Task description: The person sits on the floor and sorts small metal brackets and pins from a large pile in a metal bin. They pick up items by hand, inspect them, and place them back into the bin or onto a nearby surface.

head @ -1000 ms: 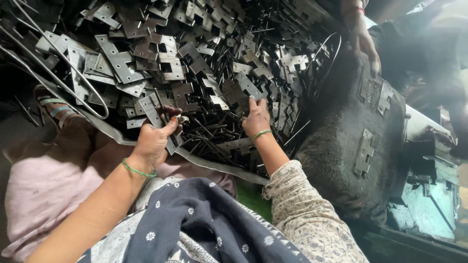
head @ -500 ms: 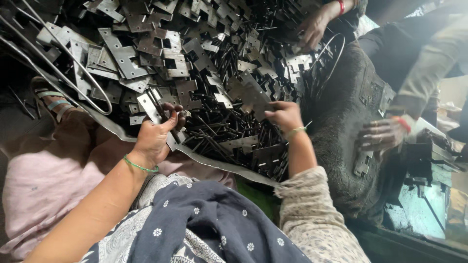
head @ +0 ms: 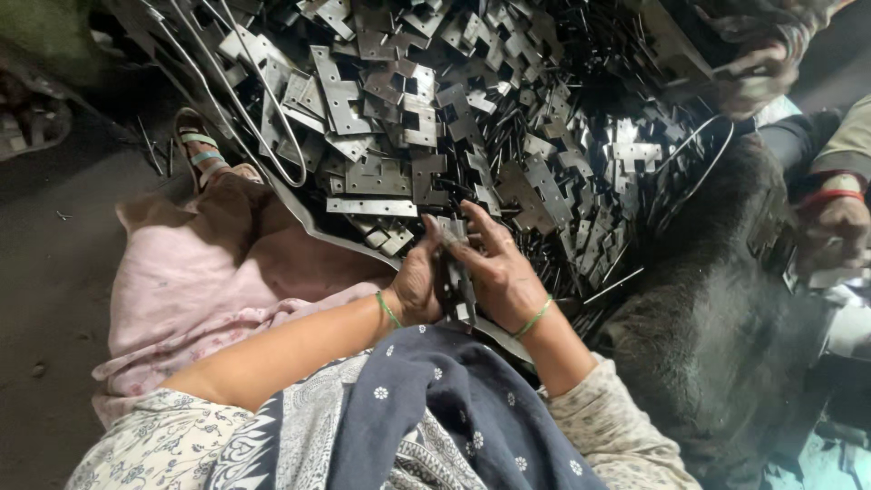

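Note:
A big heap of flat stamped metal plates (head: 426, 118) with square cut-outs fills the upper part of the head view. My left hand (head: 417, 277) and my right hand (head: 504, 277) meet at the heap's near edge. Together they hold a small stack of the metal plates (head: 456, 272), stood on edge between the palms. Both wrists carry a thin green band. My forearms reach out over a dark blue dotted cloth (head: 426, 417) on my lap.
Bent wire rods (head: 240, 100) loop over the heap's left side. My foot in a sandal (head: 201, 150) rests at the left beside pink fabric (head: 209, 281). Another person's hands (head: 830, 227) work at the right edge, past a dark rough sack (head: 717, 318).
My right hand came back from the heap toward my left hand. Both hands now close together on a stack of plates; before, they were apart on the pile.

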